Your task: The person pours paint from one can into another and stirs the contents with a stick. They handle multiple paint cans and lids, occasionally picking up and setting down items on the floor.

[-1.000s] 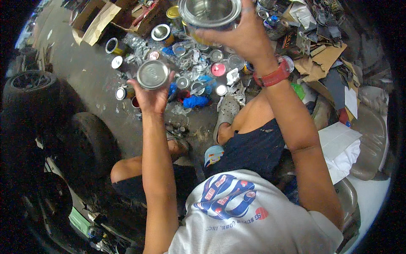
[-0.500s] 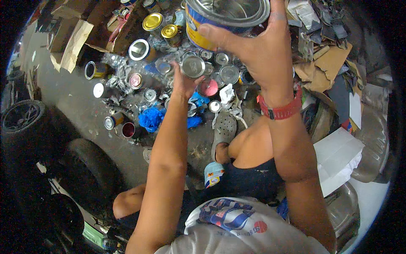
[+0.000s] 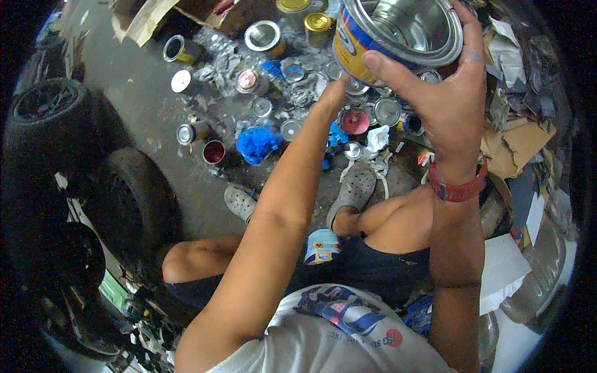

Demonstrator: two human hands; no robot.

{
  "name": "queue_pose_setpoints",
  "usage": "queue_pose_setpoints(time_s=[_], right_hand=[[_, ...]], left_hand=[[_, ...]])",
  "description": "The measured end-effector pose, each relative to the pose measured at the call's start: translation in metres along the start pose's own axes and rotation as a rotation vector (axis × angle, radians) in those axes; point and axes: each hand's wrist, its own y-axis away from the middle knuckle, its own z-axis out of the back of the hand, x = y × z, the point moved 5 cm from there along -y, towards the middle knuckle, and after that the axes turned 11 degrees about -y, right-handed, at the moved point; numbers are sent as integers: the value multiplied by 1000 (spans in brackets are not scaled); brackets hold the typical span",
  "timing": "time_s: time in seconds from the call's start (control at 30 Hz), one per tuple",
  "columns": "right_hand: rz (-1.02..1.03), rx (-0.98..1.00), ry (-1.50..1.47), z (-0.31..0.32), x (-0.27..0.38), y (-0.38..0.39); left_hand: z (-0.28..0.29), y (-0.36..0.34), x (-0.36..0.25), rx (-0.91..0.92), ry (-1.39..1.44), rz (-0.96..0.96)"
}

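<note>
My right hand (image 3: 435, 93) is closed on a large open paint can (image 3: 367, 46), blue and yellow with a silver rim. It is held tilted in front of me, its thumb across the side and fingers at the far rim. Inside, the can shows bare shiny metal. My left hand (image 3: 334, 94) reaches up to just below the can; the can hides its fingers, so what they hold cannot be seen. Beneath, on the floor, are a can with a pink top (image 3: 356, 121), a round silver tin (image 3: 387, 111) and a blue crumpled bundle (image 3: 258, 145).
More cans lie about the floor, including a gold-lidded can (image 3: 318, 23) and a can with dark red inside (image 3: 213, 151). Tyres (image 3: 134, 199) stand at left, a cardboard box (image 3: 146, 18) at upper left. Torn cardboard (image 3: 516, 146) and scraps pile up at right. A light-blue can (image 3: 322, 246) is by my lap.
My view has shifted, so the floor things appear farther right or higher. My left hand, earlier seen at a small silver tin, now has its fingers behind the large can, still in my right hand.
</note>
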Motion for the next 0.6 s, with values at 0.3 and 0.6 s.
queue_pose_setpoints(time_s=[0.3,0.6], right_hand=[[18,101,-59,39,-30,-6],[173,167,165,-23,-16,19]], left_hand=[[151,261,49,-1521,-158,-229],[304,251,253,-959,-51,665]])
